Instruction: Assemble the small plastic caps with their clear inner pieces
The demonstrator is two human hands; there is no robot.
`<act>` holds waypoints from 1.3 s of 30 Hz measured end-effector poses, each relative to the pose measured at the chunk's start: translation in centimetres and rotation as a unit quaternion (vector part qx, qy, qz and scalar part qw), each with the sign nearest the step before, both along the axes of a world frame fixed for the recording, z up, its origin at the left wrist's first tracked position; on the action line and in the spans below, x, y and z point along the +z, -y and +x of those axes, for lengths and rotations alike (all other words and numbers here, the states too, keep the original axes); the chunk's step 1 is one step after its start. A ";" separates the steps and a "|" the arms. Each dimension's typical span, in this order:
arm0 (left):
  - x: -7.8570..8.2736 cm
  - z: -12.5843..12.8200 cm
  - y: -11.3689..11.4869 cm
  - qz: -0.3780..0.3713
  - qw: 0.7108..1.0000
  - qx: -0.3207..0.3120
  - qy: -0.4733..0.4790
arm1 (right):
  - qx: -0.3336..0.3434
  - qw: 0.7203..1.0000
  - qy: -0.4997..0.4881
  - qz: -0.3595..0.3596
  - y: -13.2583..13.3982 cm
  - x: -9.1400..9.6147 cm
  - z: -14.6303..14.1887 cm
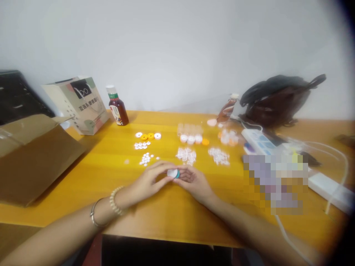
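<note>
My left hand (151, 177) and my right hand (194, 181) meet over the middle of the yellow table (111, 199). Both pinch a small round white and teal part (173, 173) between their fingertips. Just beyond the hands lie heaps of small white pieces (145, 159), with more small white pieces (186, 155) to the right. Farther back sit white and yellow rings (148, 136) in a row. The left wrist wears a bead bracelet and a metal bangle.
An open cardboard box (33, 155) is at the left edge. A paper bag (79, 103) and a dark bottle (118, 107) stand at the back left. A tilted bottle (226, 109), a dark handbag (277, 99), a power strip (259, 142) and white cables (332, 184) crowd the right.
</note>
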State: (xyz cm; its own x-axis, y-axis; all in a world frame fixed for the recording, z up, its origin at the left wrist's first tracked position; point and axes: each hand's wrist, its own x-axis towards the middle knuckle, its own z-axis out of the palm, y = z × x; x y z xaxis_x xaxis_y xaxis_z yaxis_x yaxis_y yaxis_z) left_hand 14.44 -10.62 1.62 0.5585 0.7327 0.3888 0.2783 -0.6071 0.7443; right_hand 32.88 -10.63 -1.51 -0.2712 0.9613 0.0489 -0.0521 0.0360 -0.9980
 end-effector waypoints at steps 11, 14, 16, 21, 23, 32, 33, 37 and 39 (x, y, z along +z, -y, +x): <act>-0.7 -0.5 -0.3 0.003 1.000 0.020 -0.014 | 0.000 0.999 -0.043 -0.033 0.2 0.3 0.0; -0.8 -0.5 -0.4 -0.009 1.000 0.021 -0.019 | -0.001 0.999 -0.032 -0.041 0.3 0.4 -0.1; -0.8 -0.5 -0.4 -0.014 0.999 0.024 -0.026 | -0.002 0.999 -0.028 -0.042 0.4 0.4 -0.1; -0.7 -0.6 -0.4 0.005 0.998 0.017 -0.054 | 0.011 0.998 -0.036 -0.040 0.4 0.2 -0.2; -0.6 -0.7 -0.4 0.015 0.998 0.010 -0.065 | 0.013 0.998 -0.039 -0.038 0.4 0.0 -0.1; 0.1 -0.7 -0.5 0.054 0.994 -0.045 -0.087 | 0.047 0.997 -0.034 -0.047 0.1 0.2 0.0; 0.0 -0.6 -0.4 0.057 0.994 -0.045 -0.086 | 0.050 0.997 -0.038 -0.053 0.1 0.1 0.0; -0.3 -0.2 -0.1 0.073 0.994 -0.036 -0.077 | 0.069 0.994 -0.056 -0.062 0.0 0.0 0.1; -0.4 -0.1 0.0 0.077 0.994 -0.030 -0.078 | 0.078 0.993 -0.061 -0.060 0.0 0.1 0.2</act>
State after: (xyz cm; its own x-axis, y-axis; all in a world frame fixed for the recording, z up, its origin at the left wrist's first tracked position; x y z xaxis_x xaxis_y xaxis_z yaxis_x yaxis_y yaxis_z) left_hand 14.30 -10.58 1.26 0.6614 0.6351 0.3991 0.3425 -0.7291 0.5925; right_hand 33.07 -10.61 -1.38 -0.4155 0.9093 -0.0221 -0.1687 -0.1010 -0.9805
